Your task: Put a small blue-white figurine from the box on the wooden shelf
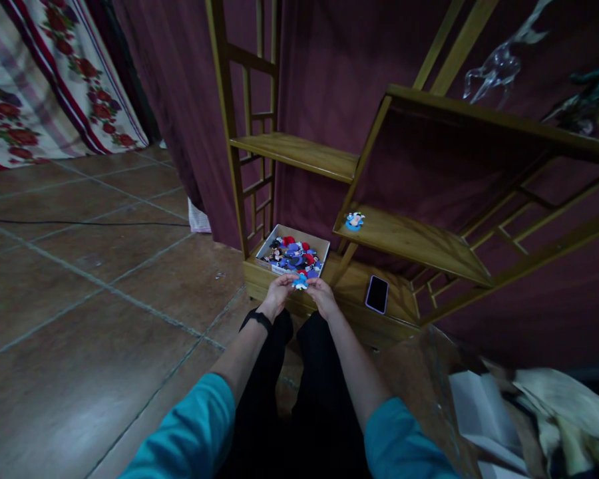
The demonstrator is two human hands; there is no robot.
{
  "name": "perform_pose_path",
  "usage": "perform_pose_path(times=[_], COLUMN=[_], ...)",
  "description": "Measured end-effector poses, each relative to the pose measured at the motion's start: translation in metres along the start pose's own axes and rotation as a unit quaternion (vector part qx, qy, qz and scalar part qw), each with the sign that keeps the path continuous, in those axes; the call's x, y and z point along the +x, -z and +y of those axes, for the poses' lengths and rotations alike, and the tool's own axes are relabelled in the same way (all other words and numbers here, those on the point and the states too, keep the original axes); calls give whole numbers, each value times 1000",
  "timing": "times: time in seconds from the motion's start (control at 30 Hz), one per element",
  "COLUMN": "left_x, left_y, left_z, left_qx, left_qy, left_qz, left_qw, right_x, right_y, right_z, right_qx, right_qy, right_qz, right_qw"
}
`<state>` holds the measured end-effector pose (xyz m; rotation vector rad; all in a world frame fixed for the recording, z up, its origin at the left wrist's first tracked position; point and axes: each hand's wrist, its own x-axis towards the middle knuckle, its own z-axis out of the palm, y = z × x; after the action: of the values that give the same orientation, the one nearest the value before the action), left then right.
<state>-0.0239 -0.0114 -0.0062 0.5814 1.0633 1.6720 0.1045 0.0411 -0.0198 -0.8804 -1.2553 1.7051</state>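
Note:
Between my two hands is a small blue-and-white figurine (300, 282), held just in front of a white box (320, 245). My left hand (278, 293) pinches its left side, and my right hand (321, 293) grips the right side. Several small figurines (293, 253) in red, blue, purple and black fill the box, heaped together. Another small figurine (354, 221) with a blue base stands on the left end of a low wooden shelf. Fine details of the held piece are too small to make out.
The wooden shelf unit (299, 154) rises ahead. On its bottom board lies a phone (377, 295). A clear glass ornament (496, 70) stands on the upper right shelf. White boxes (484, 409) and cloth (569, 412) lie at lower right. A black cable (84, 222) crosses the tiled floor.

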Motion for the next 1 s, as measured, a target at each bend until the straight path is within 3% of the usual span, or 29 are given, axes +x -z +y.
perform_pose_path(times=[0.5, 0.7, 0.87, 1.0], left_x=[-3, -6, -6, -11], left_y=[-1, -6, -11, -13], left_z=[3, 4, -1, -2], left_qx=[1, 41, 94, 249], left_qy=[32, 23, 7, -70], left_qz=[16, 16, 4, -20], left_qw=[999, 999, 996, 966], right_x=[0, 0, 1, 1], right_y=[-1, -2, -2, 1], right_z=[-4, -2, 0, -1], right_qx=[41, 8, -3, 2], right_qy=[-36, -40, -43, -47], right_qz=[4, 35, 45, 46], right_qw=[998, 999, 998, 998])
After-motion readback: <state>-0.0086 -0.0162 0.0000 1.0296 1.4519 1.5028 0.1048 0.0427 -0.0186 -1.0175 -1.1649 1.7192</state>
